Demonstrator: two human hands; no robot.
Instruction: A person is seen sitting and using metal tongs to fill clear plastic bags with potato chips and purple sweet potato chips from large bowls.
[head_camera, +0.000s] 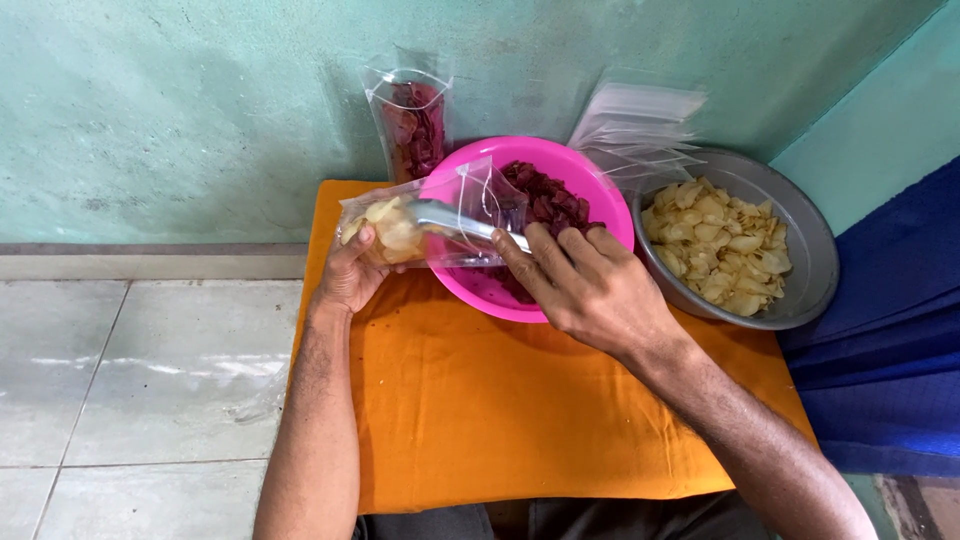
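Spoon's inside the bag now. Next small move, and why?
Probably tip the metal spoon to drop its load. The right hand has its bowl deep inside the clear bag, which the left hand holds on its side, mouth over the pink bowl, already part-filled with pale chips.

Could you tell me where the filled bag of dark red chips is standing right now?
In the head view, the bag of red chips stands against the green wall, just behind the pink bowl.
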